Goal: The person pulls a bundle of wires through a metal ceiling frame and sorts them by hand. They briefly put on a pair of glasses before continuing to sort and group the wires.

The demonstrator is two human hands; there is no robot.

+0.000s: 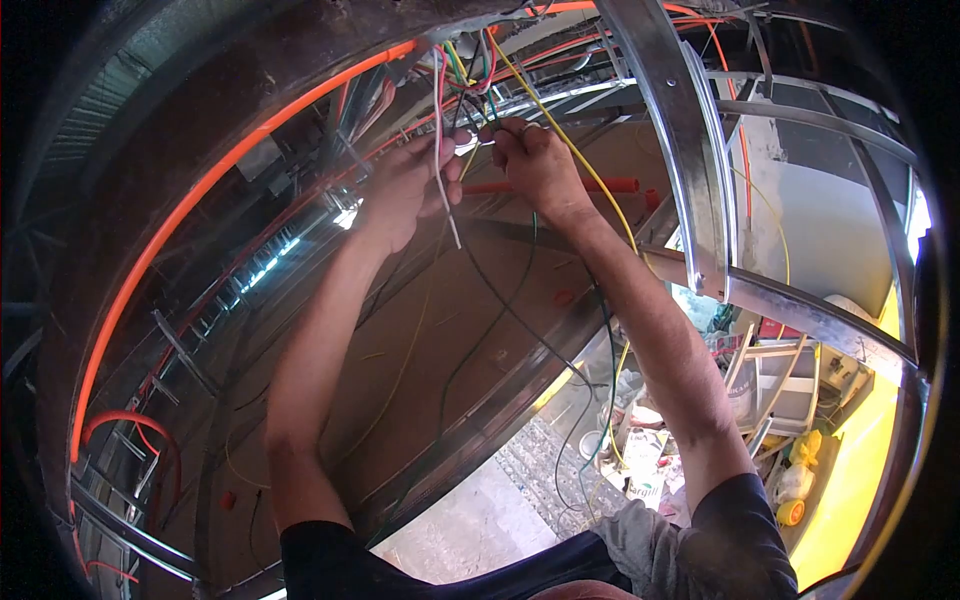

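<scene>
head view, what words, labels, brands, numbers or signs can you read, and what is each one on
"argill", on the white bag on the floor; its first letter is unclear.
Dark lettering on the pale container behind it: too blurred to read.
Any other print in the clutter is too small to read.

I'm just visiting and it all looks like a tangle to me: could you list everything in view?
Thin wires: many; white, red, yellow, green, dark; hanging from top centre
Orange tubing: several lengths; longest curving down the left
Metal framing: many pieces, grey; overhead and right
Large board: one, brown; behind the hands
Wall: one, pale grey; right
Floor: grey; below
Yellow surface: one; lower right
Piled items: many, mixed colours, too small to name; lower right
Dark sleeves: two; bottom
Arms: two, bare below the sleeves
Hands: two; left and right, raised at the wires
</scene>
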